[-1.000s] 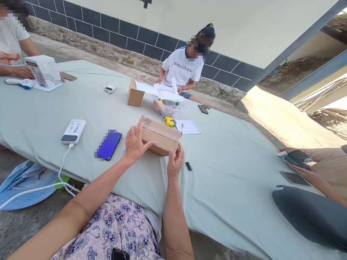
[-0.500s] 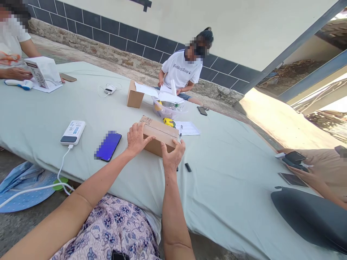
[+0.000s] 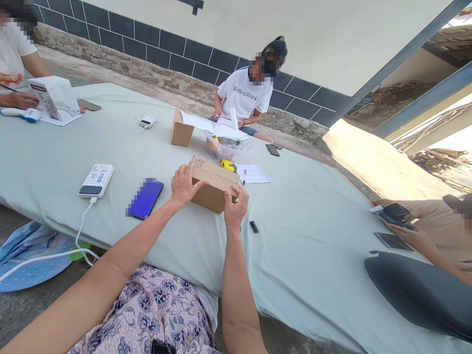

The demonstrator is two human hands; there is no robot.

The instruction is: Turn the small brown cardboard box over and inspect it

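A taped brown cardboard box [image 3: 213,187] lies on the pale green cloth-covered table [image 3: 313,236] straight ahead of me. My left hand [image 3: 183,186] rests on its left end, fingers over the top edge and thumb along the front face. My right hand [image 3: 236,209] grips the near right corner, fingers curled over the top. A small black object [image 3: 254,226] lies on the cloth just right of my right hand. A phone with a blue screen [image 3: 145,198] lies left of the box.
A white power bank [image 3: 96,180] with a cable lies at left. Behind the box are a yellow tape measure [image 3: 228,165], a paper sheet [image 3: 252,173], a clear plastic bowl [image 3: 228,145] and another cardboard box [image 3: 181,130]. Other people sit at the far side, the far left and the right.
My right hand moved from the box's right end onto its near right corner and closed over the top. The box turned a little under my hands.
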